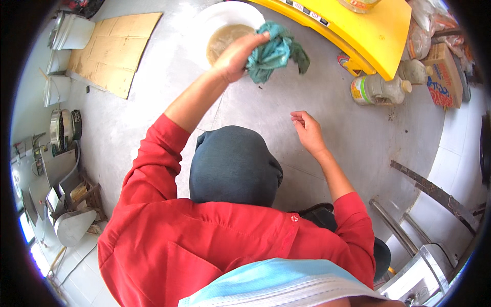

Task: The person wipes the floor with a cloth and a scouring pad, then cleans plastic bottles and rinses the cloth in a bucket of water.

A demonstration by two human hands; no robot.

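Observation:
A crumpled teal cloth (271, 52) is bunched in my left hand (236, 59), and a darker end of it hangs off to the right. My left arm stretches forward, so the hand is at the near right side of a white bucket (198, 36). Cloudy brownish water (225, 41) fills part of that bucket. Over the floor to the right, my right hand (308, 132) holds nothing, its fingers loosely bent and a little apart. My knee in dark trousers (232, 166) is between my arms.
A yellow metal stand (363, 30) is ahead to the right, with a large clear plastic bottle (379, 90) and a cardboard box (443, 77) beside it. Flattened cardboard (115, 48) and white buckets (71, 30) lie far left. Metal bars (394, 225) stick out at the right.

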